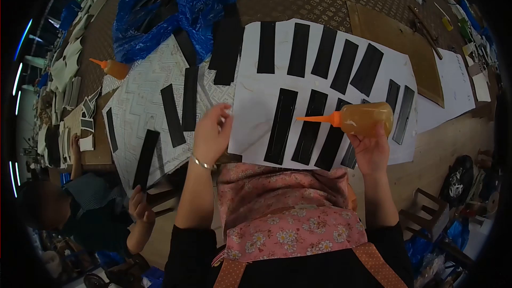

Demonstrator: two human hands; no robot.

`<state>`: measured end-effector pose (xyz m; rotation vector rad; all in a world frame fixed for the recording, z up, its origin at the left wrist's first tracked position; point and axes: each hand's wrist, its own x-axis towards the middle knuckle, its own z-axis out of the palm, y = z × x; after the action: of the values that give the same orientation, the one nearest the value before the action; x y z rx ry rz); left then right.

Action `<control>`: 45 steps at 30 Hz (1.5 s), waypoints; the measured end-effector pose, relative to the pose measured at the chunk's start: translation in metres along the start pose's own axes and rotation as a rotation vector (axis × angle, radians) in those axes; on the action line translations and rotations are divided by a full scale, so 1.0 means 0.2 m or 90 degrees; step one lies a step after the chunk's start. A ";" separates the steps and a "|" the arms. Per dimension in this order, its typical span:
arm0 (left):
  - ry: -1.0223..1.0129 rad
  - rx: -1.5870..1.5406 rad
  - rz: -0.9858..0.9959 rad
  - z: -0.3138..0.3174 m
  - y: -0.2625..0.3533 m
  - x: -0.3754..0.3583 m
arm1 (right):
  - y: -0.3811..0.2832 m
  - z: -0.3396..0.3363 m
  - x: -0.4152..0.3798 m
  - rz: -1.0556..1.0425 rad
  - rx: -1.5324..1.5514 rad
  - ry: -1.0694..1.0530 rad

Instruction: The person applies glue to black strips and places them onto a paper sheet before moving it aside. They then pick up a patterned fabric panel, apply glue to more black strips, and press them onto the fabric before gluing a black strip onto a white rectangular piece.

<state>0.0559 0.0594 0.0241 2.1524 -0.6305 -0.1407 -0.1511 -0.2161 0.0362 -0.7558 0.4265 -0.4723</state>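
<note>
My right hand [372, 152] is wrapped round a glue bottle [368, 118] of amber liquid, tipped on its side with its orange nozzle pointing left. The nozzle is over a white sheet [250, 112], near a black strip [281, 127]. Two rows of black strips lie on this sheet; several in the front row show shiny lines along their edges. My left hand [214, 128] is raised by the sheet's left edge, its fingers curled together; whether anything is between them is too small to tell.
A co-worker at the left holds a black strip [145, 157] beside a patterned sheet [133, 101] with more strips. Behind lie a blue plastic bag [186, 5] and a second orange-tipped bottle [116, 69]. Brown board [394, 48] lies at the back right; a wooden stool [426, 213] stands below.
</note>
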 end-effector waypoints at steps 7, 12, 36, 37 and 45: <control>0.119 0.387 -0.110 0.11 -0.16 0.67 | -0.01 0.02 -0.02 -0.021 0.020 0.003; 0.061 0.331 -0.134 0.05 -0.28 0.74 | -0.03 0.01 -0.04 -0.032 0.028 0.003; -0.332 -0.597 -0.292 0.05 0.08 -0.25 | -0.01 0.07 0.04 0.103 0.070 -0.148; -0.332 -0.597 -0.291 0.06 0.08 -0.29 | -0.03 0.09 0.07 0.030 0.040 -0.146; -0.485 -0.634 -0.185 0.04 0.12 -0.37 | -0.13 0.11 0.17 -0.163 -0.162 -0.185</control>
<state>-0.0200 0.0766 0.0285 1.1469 -0.4828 -1.1998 -0.1190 -0.2383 0.0624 -1.1156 0.1180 -0.5435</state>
